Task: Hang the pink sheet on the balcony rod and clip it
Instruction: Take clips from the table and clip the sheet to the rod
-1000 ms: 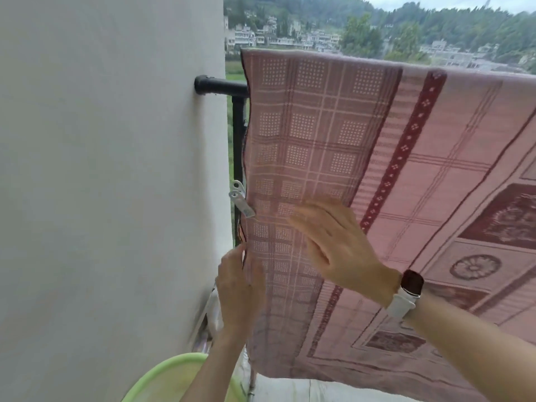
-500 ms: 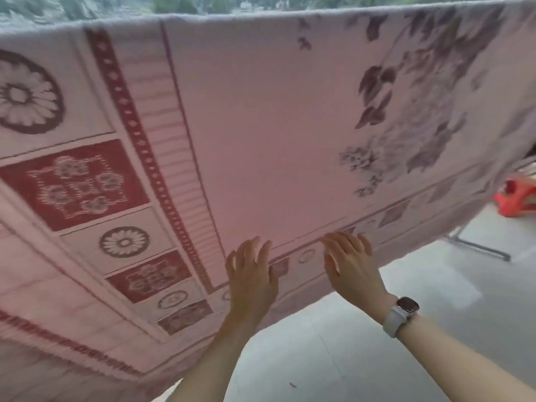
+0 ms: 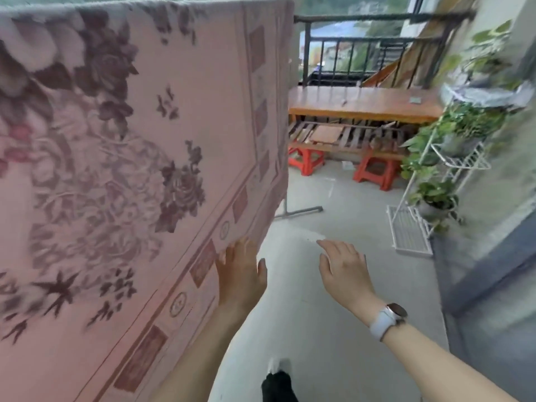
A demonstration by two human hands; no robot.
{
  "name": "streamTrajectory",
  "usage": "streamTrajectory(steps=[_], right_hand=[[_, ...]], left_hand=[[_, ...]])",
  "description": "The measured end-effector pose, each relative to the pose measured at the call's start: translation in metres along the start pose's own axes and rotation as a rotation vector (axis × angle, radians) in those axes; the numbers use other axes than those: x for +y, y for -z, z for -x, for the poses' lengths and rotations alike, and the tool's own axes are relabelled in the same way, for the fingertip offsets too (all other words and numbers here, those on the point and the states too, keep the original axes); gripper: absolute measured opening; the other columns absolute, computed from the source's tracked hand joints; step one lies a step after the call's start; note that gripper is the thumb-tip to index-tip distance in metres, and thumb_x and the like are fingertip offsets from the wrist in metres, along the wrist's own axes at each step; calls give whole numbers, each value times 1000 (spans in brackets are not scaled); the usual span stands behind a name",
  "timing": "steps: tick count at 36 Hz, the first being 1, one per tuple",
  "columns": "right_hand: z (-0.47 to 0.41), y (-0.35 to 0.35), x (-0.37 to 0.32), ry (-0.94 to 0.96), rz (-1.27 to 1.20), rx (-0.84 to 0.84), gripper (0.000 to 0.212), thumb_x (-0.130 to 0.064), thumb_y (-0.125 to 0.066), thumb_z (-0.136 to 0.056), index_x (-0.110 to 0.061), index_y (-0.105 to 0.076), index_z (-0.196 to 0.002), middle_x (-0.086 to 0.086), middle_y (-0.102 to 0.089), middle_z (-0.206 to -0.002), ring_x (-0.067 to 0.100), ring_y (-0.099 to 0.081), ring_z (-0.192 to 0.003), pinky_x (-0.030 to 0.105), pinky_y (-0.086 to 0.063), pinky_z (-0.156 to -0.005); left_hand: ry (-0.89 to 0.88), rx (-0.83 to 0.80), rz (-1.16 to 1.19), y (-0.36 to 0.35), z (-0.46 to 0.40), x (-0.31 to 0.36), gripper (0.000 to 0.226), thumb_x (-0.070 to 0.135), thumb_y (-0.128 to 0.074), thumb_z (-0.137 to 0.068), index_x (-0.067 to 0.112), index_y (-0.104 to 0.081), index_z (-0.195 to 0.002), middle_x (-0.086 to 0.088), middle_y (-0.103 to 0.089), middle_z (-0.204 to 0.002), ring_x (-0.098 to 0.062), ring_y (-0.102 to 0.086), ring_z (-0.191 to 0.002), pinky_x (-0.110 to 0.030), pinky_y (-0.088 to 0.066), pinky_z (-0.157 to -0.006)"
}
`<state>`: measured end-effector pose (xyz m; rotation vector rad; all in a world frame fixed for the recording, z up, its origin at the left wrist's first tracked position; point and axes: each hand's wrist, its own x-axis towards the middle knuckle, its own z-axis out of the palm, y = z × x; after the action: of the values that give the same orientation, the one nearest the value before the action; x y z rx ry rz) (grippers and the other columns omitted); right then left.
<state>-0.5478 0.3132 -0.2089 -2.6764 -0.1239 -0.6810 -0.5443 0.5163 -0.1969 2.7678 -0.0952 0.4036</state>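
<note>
The pink sheet [image 3: 121, 175] with dark floral print hangs draped over the balcony rod [image 3: 377, 17], filling the left half of the view; its right edge ends near the middle. My left hand [image 3: 242, 274] lies flat against the sheet's lower right border, fingers straight. My right hand [image 3: 345, 271], with a white watch on the wrist, hovers in the air to the right of the sheet, fingers relaxed and holding nothing. No clip shows in this view.
A wooden bench [image 3: 362, 104] on red stools [image 3: 307, 161] stands at the far end below the black railing [image 3: 362, 62]. A white plant rack [image 3: 435, 181] with potted plants lines the right wall. A metal stand foot [image 3: 301, 211] rests on the concrete floor.
The view has swung right along the sheet to its right end. My left hand still slides on the fabric; my right hand has come off the sheet into free air.
</note>
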Motion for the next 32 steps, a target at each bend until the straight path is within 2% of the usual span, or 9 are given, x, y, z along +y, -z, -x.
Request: streamTrajectory(steps=[4,7,12,15,18,23,27,30,32], right_hand=[[-76,-26,45,-100,33,-81,45,-30,-30,-81,-15,-65,-104,3,-68,-96,26,-64,-88,38,-47,-76],[-137,-40,74,-165,37,-135,55,-36,-22,-80,-15,-63,-110,4,-68,-100,27,-61,-95,40,-42,-85],[-215,-61,131,-248,60,-106,54,-36,-23,-81,-15,-64,-109,3,-68,-101,26,-60,-97,41,-42,-88],[-252,-76,173,-311,64,-94,54,-36,-23,-81,-14,-65,-108,3,-68,-102,26,-60,-98,41,-41,-89],[-290,-93,214,-361,60,-120,60,-39,-18,-80,-14,-64,-110,4,-67,-106,26,-58,-103,42,-39,-92],[-376,-128,295,-369,80,-151,64,-41,-14,-79,-15,-62,-113,4,-65,-109,26,-56,-106,40,-37,-94],[-464,-149,368,-369,70,-191,66,-43,-13,-77,-17,-61,-113,2,-64,-112,25,-54,-109,39,-36,-95],[-522,-165,415,-347,94,-229,59,-41,-18,-78,-17,-64,-107,2,-67,-105,26,-57,-102,39,-39,-90],[-557,-177,439,-335,98,-260,55,-39,-22,-78,-17,-66,-102,2,-68,-100,27,-60,-97,38,-41,-86]], left_hand=[[-40,-32,87,-43,-91,14,43,18,-63,-77,10,-54,-119,-13,-57,-115,-37,-52,-104,-52,-38,-91],[-75,-66,108,-69,-164,23,41,21,-55,-83,12,-50,-124,-8,-52,-124,-32,-47,-114,-50,-34,-95],[-164,-125,80,-113,-279,52,43,31,-42,-86,18,-48,-127,-5,-50,-128,-29,-44,-113,-45,-33,-95],[-208,-164,144,-147,-335,80,44,26,-51,-88,16,-46,-130,-6,-45,-135,-28,-39,-124,-45,-29,-99],[-243,-173,181,-182,-381,108,44,20,-58,-84,13,-50,-127,-9,-49,-132,-29,-42,-124,-47,-30,-99],[-280,-232,183,-250,-472,150,45,22,-55,-85,15,-49,-129,-9,-48,-134,-27,-41,-125,-43,-30,-101],[-236,-276,143,-294,-558,184,45,24,-53,-87,15,-46,-131,-8,-45,-137,-25,-39,-128,-41,-30,-103],[-203,-313,115,-320,-621,206,45,28,-48,-90,18,-41,-133,-6,-39,-141,-22,-33,-131,-40,-28,-107],[-162,-319,141,-336,-657,216,45,29,-48,-88,15,-44,-131,-9,-41,-139,-25,-36,-129,-43,-30,-105]])
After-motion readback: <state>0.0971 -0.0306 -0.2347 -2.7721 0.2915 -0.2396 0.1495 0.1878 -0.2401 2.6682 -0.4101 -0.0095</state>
